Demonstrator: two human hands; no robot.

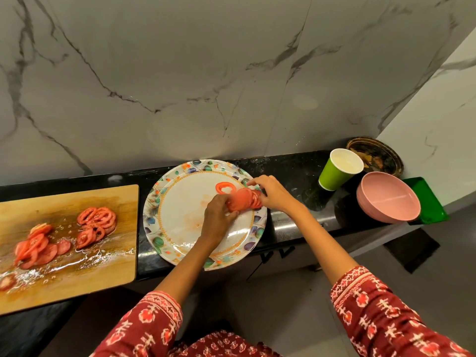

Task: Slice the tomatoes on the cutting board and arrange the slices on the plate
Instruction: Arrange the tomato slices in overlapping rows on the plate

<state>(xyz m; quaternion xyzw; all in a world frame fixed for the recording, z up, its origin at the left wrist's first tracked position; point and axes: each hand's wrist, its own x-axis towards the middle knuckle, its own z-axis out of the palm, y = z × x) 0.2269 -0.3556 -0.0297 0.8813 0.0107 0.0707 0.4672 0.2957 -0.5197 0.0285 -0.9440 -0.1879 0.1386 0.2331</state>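
Observation:
A large floral-rimmed plate sits on the black counter in the middle. One tomato ring lies on its far right part. My left hand grips a stack of tomato slices just above the plate. My right hand pinches the slice at the stack's right end. On the wet wooden cutting board at the left lie two heaps of tomato slices, with a tomato end piece near its front left corner.
A green paper cup, stacked pink bowls on a green tray, and a dark round dish stand at the right. A marble wall rises behind the narrow counter. The counter's front edge runs just under the plate.

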